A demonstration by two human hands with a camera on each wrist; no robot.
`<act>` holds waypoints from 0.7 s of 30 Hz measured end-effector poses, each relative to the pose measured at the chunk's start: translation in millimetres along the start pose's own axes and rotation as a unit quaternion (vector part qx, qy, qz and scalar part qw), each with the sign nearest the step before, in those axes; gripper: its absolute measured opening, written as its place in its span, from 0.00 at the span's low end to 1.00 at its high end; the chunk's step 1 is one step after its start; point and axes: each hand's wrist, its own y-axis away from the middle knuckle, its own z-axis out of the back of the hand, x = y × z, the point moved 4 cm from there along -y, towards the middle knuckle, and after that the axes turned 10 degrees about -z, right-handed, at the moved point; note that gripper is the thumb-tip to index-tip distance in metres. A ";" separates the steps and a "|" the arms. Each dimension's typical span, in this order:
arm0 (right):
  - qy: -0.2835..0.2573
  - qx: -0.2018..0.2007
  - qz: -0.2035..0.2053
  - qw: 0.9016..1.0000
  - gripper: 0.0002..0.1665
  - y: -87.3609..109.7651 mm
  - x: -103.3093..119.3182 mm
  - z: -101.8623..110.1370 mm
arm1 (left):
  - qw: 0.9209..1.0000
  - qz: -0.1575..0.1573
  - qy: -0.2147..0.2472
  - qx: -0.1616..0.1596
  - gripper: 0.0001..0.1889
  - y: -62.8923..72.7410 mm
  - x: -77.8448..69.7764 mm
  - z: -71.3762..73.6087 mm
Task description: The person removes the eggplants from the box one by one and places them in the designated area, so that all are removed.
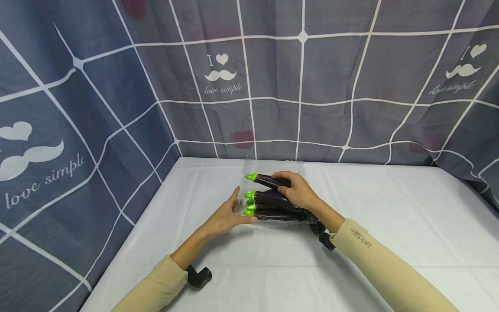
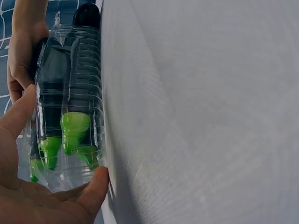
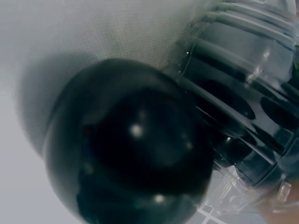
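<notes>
Several dark purple eggplants point(image 1: 278, 215) with bright green caps lie side by side in a clear plastic clamshell box point(image 1: 274, 166), whose lid stands open at the back. My right hand point(image 1: 299, 190) grips the rearmost eggplant point(image 1: 266, 180), thumb on its near side and fingers over the far side. My left hand point(image 1: 225, 216) holds the left end of the box, its thumb point(image 2: 96, 189) along the near side and its fingers spread around the end. A dark rounded eggplant end point(image 2: 87, 15) shows past the box's right end; a large one point(image 3: 131, 144) fills the right wrist view.
A white cloth point(image 1: 374, 208) covers the table. Grey and blue checked curtains point(image 1: 273, 86) hang along the back and the left side. A small black wrist camera point(image 1: 199, 277) sits below the left wrist, another point(image 1: 326, 242) by the right one.
</notes>
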 end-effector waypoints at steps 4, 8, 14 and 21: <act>0.003 0.002 0.002 1.000 0.22 1.2 2.1 0.2 | 1.000 -0.004 0.000 -0.001 0.62 -1.0 0.2 -0.5; 0.004 -0.001 0.008 1.000 0.22 2.1 5.5 1.2 | 1.000 -0.010 0.005 -0.002 0.62 -1.3 -0.2 -0.5; 0.000 -0.006 0.019 1.000 0.23 4.8 10.8 4.9 | 1.000 -0.012 0.004 0.000 0.62 -1.0 -1.0 -0.3; 0.002 -0.005 0.032 0.999 0.23 14.8 18.9 15.3 | 1.000 -0.009 -0.003 -0.002 0.61 -0.1 -1.5 -0.9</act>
